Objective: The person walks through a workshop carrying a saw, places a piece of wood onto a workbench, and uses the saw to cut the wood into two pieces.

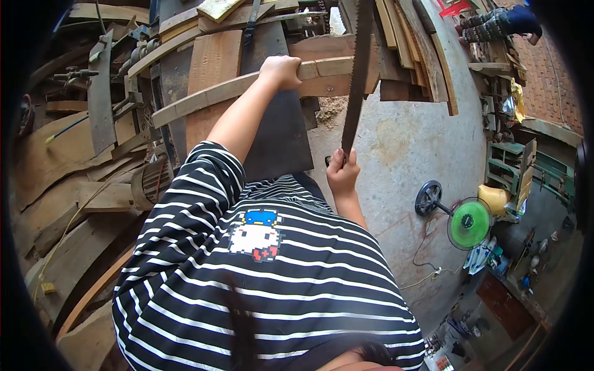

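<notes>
My left hand (281,71) is closed over a long, narrow strip of wood (216,93), which lies slantwise across the work table (278,130). In my right hand (343,172) is the near end of a long hand saw (357,86), its fingers wrapped round it. The toothed blade points away from me and crosses the strip to the right of my left hand. Whether the teeth touch the wood cannot be made out. A wide brown board (213,62) lies flat beneath the strip.
Long planks (427,55) are stacked at the upper right. A green fan (468,222) stands on the concrete floor (396,148) to the right, with a cable near it. Curved wood pieces (80,247) fill the left. Another person (501,26) is at the far upper right.
</notes>
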{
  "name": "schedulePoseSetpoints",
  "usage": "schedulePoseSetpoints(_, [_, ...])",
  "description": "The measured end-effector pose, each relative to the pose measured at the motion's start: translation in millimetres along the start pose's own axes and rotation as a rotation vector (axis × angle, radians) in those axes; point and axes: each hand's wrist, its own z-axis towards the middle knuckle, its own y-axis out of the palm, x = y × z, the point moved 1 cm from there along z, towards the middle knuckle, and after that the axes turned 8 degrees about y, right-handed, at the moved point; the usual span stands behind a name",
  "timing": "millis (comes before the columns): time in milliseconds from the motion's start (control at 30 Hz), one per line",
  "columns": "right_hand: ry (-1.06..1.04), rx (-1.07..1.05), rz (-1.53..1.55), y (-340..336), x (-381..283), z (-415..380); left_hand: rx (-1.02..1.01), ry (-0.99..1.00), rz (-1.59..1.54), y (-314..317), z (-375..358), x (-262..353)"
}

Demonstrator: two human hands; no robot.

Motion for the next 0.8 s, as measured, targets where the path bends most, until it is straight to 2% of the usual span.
schedulePoseSetpoints(33, [0.064,-0.034,-0.184,2.8,1.6,5.1,0.000,0.006,0.004,1.4,-0.7,0.3])
schedulePoseSetpoints(67, [0.249,-0.174,-0.305,7.0,4.7,12.8,-0.008,0.010,0.005,2.2,-0.9,0.3])
schedulePoseSetpoints(167, [0.298,-0.177,-0.315,13.3,30.9,20.4,-0.006,0.013,0.002,3.3,1.0,-1.6])
schedulePoseSetpoints(267, [0.311,-0.210,-0.423,3.5,16.7,19.4,-0.026,0.009,-0.004,0.9,-0.6,-1.0])
schedulePoseSetpoints(333, [0.308,-0.232,-0.238,-2.8,5.3,21.4,-0.003,0.004,0.003,0.7,0.3,-0.8])
schedulePoseSetpoints(600, [0.158,-0.086,-0.117,1.5,-5.5,3.6,-0.015,-0.008,0.004,-2.9,-1.2,2.1])
schedulePoseSetpoints(800, [0.032,0.011,0.137,-9.6,-21.6,24.5,-0.003,-0.016,-0.009,0.2,0.2,0.2])
